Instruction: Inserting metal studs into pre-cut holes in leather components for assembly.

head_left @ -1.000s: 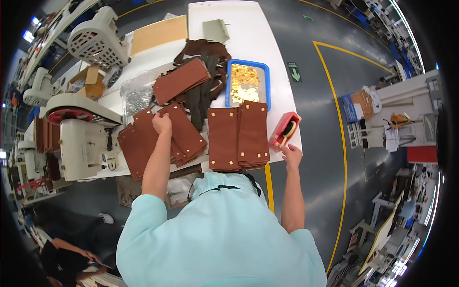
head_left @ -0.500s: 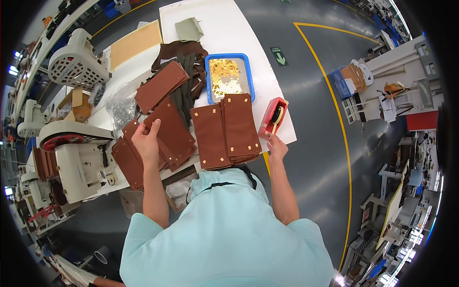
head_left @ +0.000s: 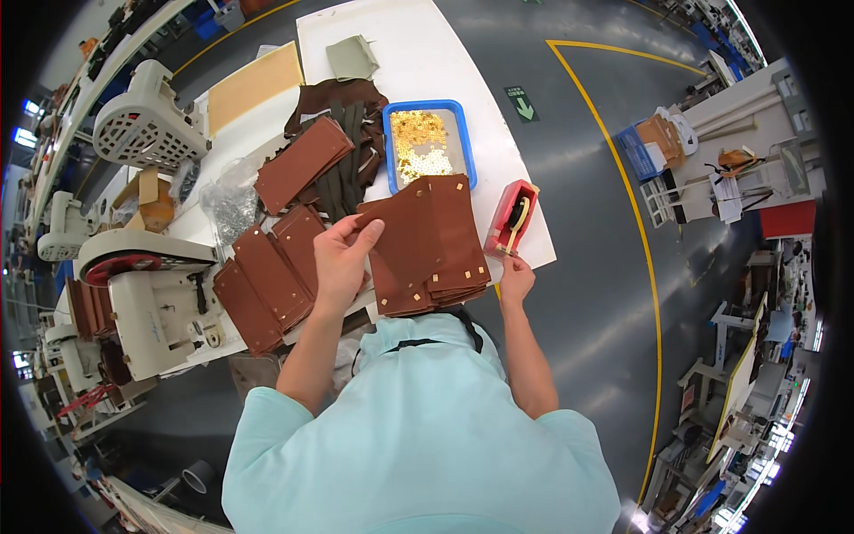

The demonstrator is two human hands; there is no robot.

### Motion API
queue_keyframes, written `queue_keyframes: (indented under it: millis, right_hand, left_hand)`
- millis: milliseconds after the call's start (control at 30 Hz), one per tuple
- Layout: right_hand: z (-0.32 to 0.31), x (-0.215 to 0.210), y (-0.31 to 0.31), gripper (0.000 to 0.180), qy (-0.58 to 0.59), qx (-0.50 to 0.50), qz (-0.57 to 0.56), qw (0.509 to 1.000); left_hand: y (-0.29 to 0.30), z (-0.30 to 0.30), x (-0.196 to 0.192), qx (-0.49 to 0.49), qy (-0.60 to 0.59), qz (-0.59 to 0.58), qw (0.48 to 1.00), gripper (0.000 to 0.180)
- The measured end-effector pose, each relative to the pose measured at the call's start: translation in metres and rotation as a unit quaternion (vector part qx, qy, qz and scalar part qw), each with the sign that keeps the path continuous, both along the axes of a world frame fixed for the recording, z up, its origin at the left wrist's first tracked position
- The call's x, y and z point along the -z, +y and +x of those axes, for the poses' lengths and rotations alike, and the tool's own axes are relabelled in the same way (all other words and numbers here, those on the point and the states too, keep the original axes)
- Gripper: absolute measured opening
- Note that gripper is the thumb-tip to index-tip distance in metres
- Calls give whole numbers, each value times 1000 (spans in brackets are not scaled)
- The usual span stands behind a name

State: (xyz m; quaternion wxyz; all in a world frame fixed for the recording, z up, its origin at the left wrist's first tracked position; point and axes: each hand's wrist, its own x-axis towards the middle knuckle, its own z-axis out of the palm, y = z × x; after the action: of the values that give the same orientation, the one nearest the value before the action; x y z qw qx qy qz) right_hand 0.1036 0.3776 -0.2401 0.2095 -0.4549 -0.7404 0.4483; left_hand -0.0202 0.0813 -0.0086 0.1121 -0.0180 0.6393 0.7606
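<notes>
Pinched between thumb and fingers of my left hand is a brown leather-like panel. It hangs tilted over a stack of similar brown panels, covering much of the stack's left part. Small pale tape pieces show at corners of the stack. My right hand is closed at the front of a red tape dispenser, its fingertips at the end of the pale tape; any torn piece is too small to make out. More brown panels with small metal studs lie fanned out left of my left hand.
A blue-rimmed tray of gold-coloured metal pieces stands behind the stack. To its left lie another brown stack, dark fabric pieces and a clear plastic bag. White machines line the left; the table's right edge is beside the dispenser.
My left hand has moved right from the left-hand panels, bringing one panel over the middle stack. My right hand stays at the dispenser's tape end.
</notes>
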Motion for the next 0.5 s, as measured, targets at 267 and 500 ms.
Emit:
queue_keyframes:
  millis: [267,500]
  right_hand:
    - [-12,-129,-33,19,148,-20,-242,959]
    - [-36,-263,-103,11,150,-287,-341,882]
  left_hand:
    - [17,9,-14,100,-39,51,993,31]
    - [40,26,-22,115,-22,40,992,31]
